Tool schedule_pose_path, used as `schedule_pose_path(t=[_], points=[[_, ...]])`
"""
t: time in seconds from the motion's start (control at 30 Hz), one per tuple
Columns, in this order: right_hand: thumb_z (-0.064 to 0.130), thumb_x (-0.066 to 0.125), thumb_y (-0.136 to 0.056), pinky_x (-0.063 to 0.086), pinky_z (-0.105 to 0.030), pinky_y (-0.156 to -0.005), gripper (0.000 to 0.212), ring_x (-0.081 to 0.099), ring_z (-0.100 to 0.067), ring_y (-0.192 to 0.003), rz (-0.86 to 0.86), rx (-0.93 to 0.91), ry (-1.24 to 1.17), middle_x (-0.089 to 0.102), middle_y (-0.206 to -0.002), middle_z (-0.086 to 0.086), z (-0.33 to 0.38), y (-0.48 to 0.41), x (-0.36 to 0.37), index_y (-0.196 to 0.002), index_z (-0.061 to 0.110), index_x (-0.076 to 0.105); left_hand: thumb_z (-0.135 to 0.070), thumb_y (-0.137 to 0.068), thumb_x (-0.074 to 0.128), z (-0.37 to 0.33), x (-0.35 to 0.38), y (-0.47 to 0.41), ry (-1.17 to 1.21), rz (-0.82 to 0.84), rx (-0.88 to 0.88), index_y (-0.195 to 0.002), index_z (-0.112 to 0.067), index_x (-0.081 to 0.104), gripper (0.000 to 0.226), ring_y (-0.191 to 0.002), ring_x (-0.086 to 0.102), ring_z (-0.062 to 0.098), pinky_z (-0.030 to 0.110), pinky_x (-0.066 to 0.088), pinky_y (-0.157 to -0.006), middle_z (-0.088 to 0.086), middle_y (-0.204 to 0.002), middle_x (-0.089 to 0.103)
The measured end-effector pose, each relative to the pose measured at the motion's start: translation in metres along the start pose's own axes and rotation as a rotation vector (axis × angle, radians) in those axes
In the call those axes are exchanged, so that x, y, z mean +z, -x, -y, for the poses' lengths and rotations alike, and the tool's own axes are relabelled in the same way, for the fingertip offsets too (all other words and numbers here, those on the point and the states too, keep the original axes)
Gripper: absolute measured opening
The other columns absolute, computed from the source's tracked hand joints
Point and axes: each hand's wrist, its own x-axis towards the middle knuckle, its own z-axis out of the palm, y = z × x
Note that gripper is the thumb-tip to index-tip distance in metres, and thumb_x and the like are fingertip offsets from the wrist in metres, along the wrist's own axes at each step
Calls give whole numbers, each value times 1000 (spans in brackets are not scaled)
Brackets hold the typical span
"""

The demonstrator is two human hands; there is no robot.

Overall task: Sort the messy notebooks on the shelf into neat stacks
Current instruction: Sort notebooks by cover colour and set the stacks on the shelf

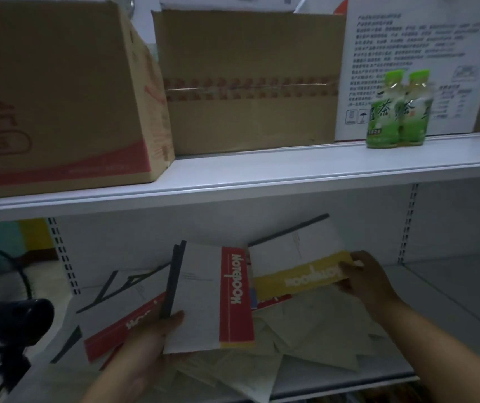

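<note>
Messy notebooks lie on the lower shelf (451,309). My left hand (148,341) grips a small stack of white notebooks with a red "NOTEBOOK" band (212,295), held tilted above the pile, thumb on the front cover. My right hand (363,279) pinches the right end of a white notebook with a yellow band (300,271), lifted off the heap. Another red-banded notebook (116,324) lies flat to the left. Several pale notebooks (314,335) lie scattered face down underneath, some hanging over the front edge.
The upper shelf (262,175) carries two cardboard boxes (58,91) (247,82), a white printed box (407,53) and two green tea bottles (398,112). A dark fan (6,315) stands at the left. The right of the lower shelf is bare.
</note>
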Motion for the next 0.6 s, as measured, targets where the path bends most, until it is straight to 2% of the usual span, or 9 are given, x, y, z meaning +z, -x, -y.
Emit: schedule_pose_path(t=[0.1, 0.17, 0.23, 0.3, 0.37, 0.4, 0.47, 0.5, 0.6], points=[[9, 49, -96, 49, -31, -63, 10, 58, -26, -73, -120, 41, -194, 58, -92, -15, 5, -5, -45, -104, 5, 53, 2, -89, 51, -1, 28, 4, -19, -7, 23, -114, -9, 58, 28, -87, 67, 33, 39, 55, -63, 15, -96, 72], [7, 47, -95, 42, -28, -56, 18, 52, -21, -63, -225, 67, -280, 55, -80, -11, 4, -5, -83, -110, 1, 56, 6, -90, 50, 4, 59, 6, -78, -32, 14, -117, -3, 56, 30, -88, 62, 31, 37, 54, -66, 19, -103, 67], [3, 46, -94, 39, -22, -46, 22, 52, -16, -51, -253, 95, -353, 52, -67, -7, 0, -4, -123, -112, 1, 57, 12, -90, 48, 13, 95, 9, -219, 11, 53, -126, 5, 51, 38, -92, 56, 26, 32, 45, -79, 23, -117, 61], [1, 46, -93, 37, -17, -35, 14, 52, -10, -40, -201, 121, -318, 52, -56, -4, -3, 2, -158, -103, 2, 57, 13, -88, 52, 24, 144, 14, -373, 112, 100, -125, 3, 53, 39, -85, 57, 13, 20, 41, -74, 18, -110, 65], [2, 50, -92, 40, -20, -39, 10, 55, -18, -49, -165, 134, -205, 55, -60, -9, -9, 8, -190, -94, 2, 60, 7, -88, 56, 38, 205, 21, -465, 213, 74, -113, -8, 60, 30, -64, 54, -12, 2, 38, -55, -3, -86, 67], [1, 51, -91, 41, -22, -42, 11, 56, -22, -53, -172, 121, -136, 57, -64, -11, -13, 10, -207, -91, 2, 62, 0, -89, 58, 49, 234, 25, -497, 268, 59, -112, -12, 59, 26, -60, 52, -16, -1, 38, -53, -9, -87, 63], [4, 53, -90, 41, -26, -51, 11, 56, -23, -60, -231, 97, -37, 61, -71, -12, -22, 14, -242, -89, 6, 64, -20, -89, 63, 78, 287, 32, -566, 410, 57, -109, -18, 57, 21, -60, 53, -20, -4, 38, -56, -12, -92, 62], [5, 54, -90, 40, -28, -55, 9, 56, -22, -63, -274, 101, -17, 61, -75, -13, -27, 18, -262, -88, 6, 63, -30, -84, 67, 90, 313, 37, -563, 475, 47, -107, -17, 59, 28, -63, 56, -19, -3, 39, -60, -13, -92, 64], [9, 56, -90, 39, -31, -59, 7, 56, -28, -70, -372, 130, -13, 61, -84, -16, -41, 26, -324, -93, 4, 60, -25, -74, 69, 118, 381, 55, -526, 655, 2, -118, -24, 59, 45, -81, 61, -18, 1, 42, -68, -21, -103, 67]])
